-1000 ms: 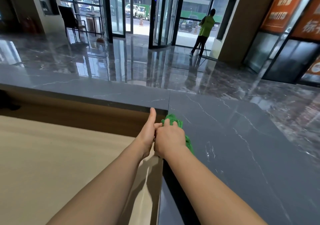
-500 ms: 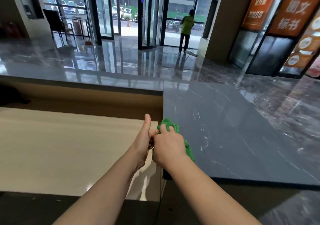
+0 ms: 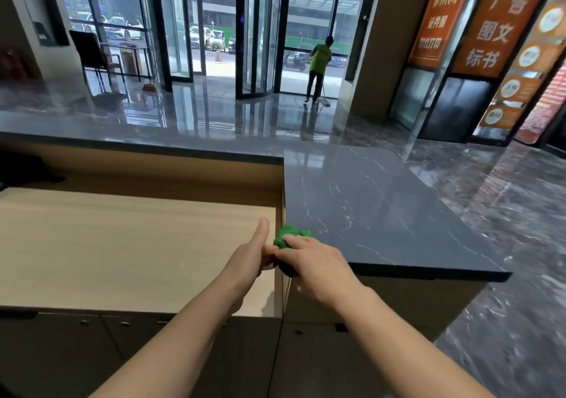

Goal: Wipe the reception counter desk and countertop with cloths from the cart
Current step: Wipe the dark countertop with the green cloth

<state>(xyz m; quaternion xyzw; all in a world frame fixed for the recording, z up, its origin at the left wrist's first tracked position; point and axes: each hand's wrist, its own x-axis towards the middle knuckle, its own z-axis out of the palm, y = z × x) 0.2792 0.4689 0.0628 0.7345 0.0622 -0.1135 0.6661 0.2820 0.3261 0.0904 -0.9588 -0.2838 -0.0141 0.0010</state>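
Note:
A crumpled green cloth (image 3: 289, 234) lies on the left edge of the dark marble countertop (image 3: 382, 214), near its front corner. My right hand (image 3: 312, 263) covers the cloth from behind, fingers curled over it and holding it. My left hand (image 3: 251, 255) is pressed against the right one at the counter's side edge, above the pale wooden desk (image 3: 122, 244). Its thumb points up and its fingers curl in at the cloth's hidden lower part. Most of the cloth is hidden under my right hand.
A raised marble ledge (image 3: 137, 140) runs along the back of the desk. Dark cabinet fronts (image 3: 92, 351) are below the desk. On the lobby floor by the glass doors, a person in a green vest (image 3: 318, 64) is mopping. A black chair (image 3: 92, 54) stands far left.
Both hands have slid the cloth toward me along the countertop's left edge, from the back corner to near the front corner. The view has pulled back.

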